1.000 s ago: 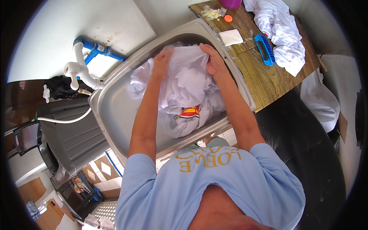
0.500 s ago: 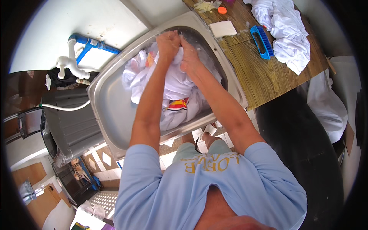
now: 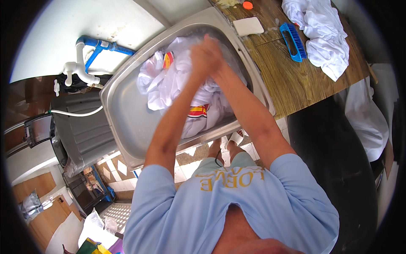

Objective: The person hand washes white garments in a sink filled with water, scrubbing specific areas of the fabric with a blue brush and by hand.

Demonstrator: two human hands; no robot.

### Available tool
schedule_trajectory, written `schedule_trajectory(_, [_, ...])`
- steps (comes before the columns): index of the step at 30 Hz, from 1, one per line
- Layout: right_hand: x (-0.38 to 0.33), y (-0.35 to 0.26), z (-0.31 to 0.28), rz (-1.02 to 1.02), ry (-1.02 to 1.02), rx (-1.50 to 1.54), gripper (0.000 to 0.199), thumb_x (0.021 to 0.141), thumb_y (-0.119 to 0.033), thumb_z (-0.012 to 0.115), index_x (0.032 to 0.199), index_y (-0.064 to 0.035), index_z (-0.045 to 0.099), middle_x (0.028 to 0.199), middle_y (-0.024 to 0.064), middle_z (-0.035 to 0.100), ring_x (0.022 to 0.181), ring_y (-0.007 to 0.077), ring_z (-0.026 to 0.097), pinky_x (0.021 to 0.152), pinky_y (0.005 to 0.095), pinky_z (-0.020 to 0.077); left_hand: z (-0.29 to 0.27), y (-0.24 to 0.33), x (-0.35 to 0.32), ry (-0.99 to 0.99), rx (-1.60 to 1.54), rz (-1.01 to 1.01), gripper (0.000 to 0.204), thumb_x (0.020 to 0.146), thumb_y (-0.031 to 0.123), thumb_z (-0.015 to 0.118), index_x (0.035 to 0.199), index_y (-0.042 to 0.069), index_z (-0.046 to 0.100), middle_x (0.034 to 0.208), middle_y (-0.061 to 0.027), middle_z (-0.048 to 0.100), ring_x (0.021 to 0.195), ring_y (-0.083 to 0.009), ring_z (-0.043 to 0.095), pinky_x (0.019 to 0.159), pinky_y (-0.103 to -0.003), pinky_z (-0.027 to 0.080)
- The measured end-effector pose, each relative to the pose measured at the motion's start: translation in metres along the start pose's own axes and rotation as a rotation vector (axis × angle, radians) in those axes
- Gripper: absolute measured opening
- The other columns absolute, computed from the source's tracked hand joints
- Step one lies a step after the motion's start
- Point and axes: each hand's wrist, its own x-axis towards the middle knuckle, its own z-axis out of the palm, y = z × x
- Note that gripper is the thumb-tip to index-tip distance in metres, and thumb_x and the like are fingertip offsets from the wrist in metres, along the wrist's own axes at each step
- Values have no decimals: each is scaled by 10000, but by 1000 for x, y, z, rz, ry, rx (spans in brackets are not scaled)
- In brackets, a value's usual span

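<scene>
Above the far part of a steel sink, my left hand and my right hand are pressed together. Both are smeared by motion, and their fingers cannot be made out. Whether any fabric is between them does not show. Right below lies a heap of wet white cloth, with a red and yellow patch on its far side and a red and yellow striped piece nearer me. My forearms cover part of the heap.
On the wooden counter to the right lie a white soap bar, a blue scrubbing brush, an orange cap and a bunched white garment. A white tap on blue pipes stands left of the sink.
My hands have risen off the cloth and come together, moving slightly right. The far part of the heap, with its red and yellow patch, is more exposed. The view has shifted a little.
</scene>
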Motion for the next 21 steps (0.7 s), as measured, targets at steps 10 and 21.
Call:
schedule_trajectory(10, [-1, -4, 26, 70, 578, 0, 512, 942, -458, 442, 1178, -6, 484, 1165, 167, 570, 1005, 289, 605, 864, 429, 506, -38, 10, 10, 13, -714, -546, 378, 878, 260, 621, 582, 28, 589, 543, -9, 531, 540, -109, 446, 537, -292, 394])
schedule_trajectory(21, [-10, 16, 48, -124, 536, -227, 335, 893, -416, 564, 980, -93, 590, 966, 25, 605, 856, 152, 566, 786, 295, 448, -5, -2, 7, -30, -103, -24, 289, 776, 130, 670, 548, 20, 532, 502, -151, 443, 448, -246, 448, 464, -359, 360])
